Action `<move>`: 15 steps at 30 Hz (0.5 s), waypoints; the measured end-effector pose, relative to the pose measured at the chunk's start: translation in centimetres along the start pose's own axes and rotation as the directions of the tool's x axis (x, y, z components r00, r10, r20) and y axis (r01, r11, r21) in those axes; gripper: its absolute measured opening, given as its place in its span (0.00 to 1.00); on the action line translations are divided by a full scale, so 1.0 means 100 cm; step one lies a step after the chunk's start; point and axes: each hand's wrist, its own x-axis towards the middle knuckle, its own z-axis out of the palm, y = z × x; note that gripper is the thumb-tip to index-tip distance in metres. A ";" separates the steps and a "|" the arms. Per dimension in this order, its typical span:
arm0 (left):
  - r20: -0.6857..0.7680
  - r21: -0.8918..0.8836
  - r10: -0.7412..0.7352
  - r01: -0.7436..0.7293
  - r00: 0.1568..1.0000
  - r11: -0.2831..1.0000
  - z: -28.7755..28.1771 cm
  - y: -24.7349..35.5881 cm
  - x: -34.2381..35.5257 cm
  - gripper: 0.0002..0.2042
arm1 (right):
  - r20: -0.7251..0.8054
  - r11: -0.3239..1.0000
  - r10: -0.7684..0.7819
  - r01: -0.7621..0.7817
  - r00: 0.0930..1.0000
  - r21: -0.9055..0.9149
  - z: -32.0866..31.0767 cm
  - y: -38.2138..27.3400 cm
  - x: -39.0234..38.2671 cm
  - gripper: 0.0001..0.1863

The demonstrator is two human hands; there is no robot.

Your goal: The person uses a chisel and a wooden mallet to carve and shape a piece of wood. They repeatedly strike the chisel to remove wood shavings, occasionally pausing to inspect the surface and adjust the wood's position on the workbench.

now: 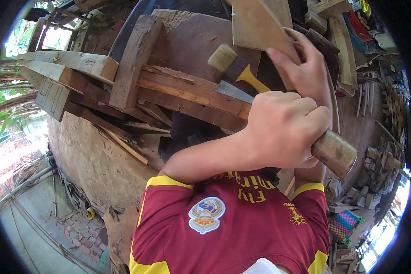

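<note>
My left hand (285,128) reaches across my body, closed in a fist round a tool with a thick, worn wooden handle (335,153). Past the fist, a flat metal blade (235,91) lies over a rough wooden beam (182,89); it looks like a chisel, its middle hidden by my fingers. My right hand (303,71) is beyond it, gripping a long, flat brown board (271,29) near its lower end, thumb on the near side. Close to both hands lies a paintbrush (235,66) with pale bristles and a yellow handle, partly behind the left fist.
A short wooden block (134,61) stands across the beam. Pale timbers (77,68) extend to the left. A light plywood piece (244,29) sits behind the held board. Further lengths of wood (342,55) are at the right, and a chequered woven bag (345,226) lies lower right.
</note>
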 end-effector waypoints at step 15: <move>0.050 0.052 -0.038 0.036 0.998 0.998 0.006 0.004 -0.003 0.17 | -0.237 0.766 0.109 0.070 0.965 0.640 -0.063 0.018 -0.110 0.41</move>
